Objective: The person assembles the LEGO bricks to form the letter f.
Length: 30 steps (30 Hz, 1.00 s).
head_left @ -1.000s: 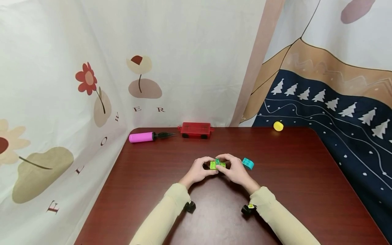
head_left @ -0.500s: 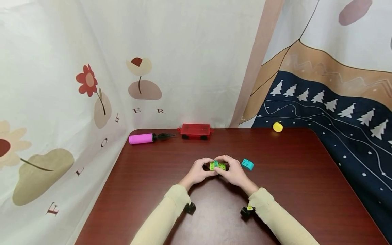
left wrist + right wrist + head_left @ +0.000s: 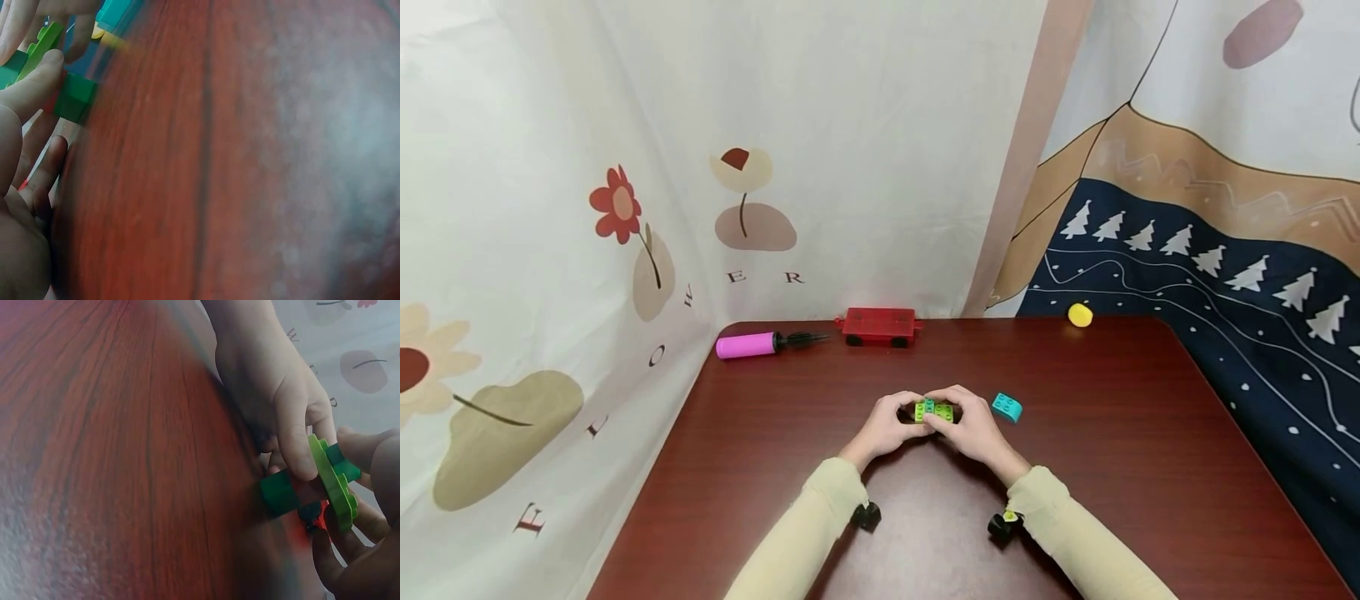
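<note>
Both hands meet over a small stack of toy building bricks near the table's middle. In the right wrist view its dark green brick [image 3: 279, 494] is at the table end, then a reddish brick [image 3: 309, 491], then a lime green plate [image 3: 337, 487] with studs. A smaller green brick [image 3: 929, 407] sits across the plate, left of its middle. My left hand [image 3: 883, 427] holds the lower stack, its thumb against the reddish brick. My right hand [image 3: 973, 427] pinches the small green brick between thumb and fingers. Fingers partly hide the stack in each view.
A turquoise brick [image 3: 1007, 407] lies just right of my right hand. Along the table's back edge are a pink hand pump [image 3: 748, 346] with a black nozzle, a red wheeled wagon [image 3: 880, 326] and a yellow rounded piece [image 3: 1080, 315]. Printed cloth [image 3: 880, 167] hangs behind.
The small green brick has come down onto the lime plate and slightly left, with my right hand on it. My left hand stays around the stack. The head view has tilted up slightly.
</note>
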Tool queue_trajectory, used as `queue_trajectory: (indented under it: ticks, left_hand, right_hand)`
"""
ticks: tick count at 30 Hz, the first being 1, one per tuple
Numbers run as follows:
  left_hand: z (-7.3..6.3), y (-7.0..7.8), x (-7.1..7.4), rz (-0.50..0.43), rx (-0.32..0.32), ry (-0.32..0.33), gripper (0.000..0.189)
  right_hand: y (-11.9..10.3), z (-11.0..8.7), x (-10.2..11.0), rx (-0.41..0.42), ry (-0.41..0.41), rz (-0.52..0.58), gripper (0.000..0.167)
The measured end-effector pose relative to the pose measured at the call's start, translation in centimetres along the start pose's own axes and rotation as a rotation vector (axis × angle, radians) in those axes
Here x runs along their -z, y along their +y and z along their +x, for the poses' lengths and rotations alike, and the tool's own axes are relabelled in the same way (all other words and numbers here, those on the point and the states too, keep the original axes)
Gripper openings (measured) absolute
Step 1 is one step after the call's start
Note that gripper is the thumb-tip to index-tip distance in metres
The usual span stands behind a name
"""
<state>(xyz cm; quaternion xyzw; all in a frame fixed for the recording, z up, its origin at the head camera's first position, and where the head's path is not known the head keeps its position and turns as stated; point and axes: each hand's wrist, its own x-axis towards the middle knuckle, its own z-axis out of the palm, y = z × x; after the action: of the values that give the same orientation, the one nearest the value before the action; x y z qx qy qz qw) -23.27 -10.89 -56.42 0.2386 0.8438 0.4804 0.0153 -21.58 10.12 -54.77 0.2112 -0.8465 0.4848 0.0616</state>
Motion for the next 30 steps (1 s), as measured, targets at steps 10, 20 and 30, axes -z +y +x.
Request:
queue_trajectory:
  ticks: [10, 20, 30]
  left_hand:
    - [0.18, -0.16, 0.14, -0.001, -0.003, -0.008, 0.037]
    - [0.08, -0.11, 0.10, -0.013, 0.016, -0.048, 0.035]
    - [0.25, -0.02, 0.03, -0.005, 0.028, -0.034, 0.035]
  right_hand:
    - [-0.34, 0.54, 0.41, -0.045, -0.038, 0.031, 0.029]
    - [0.34, 0.51, 0.27, -0.065, -0.054, 0.095, 0.028]
    - [0.53, 0.92, 0.33, -0.040, -0.044, 0.080, 0.028]
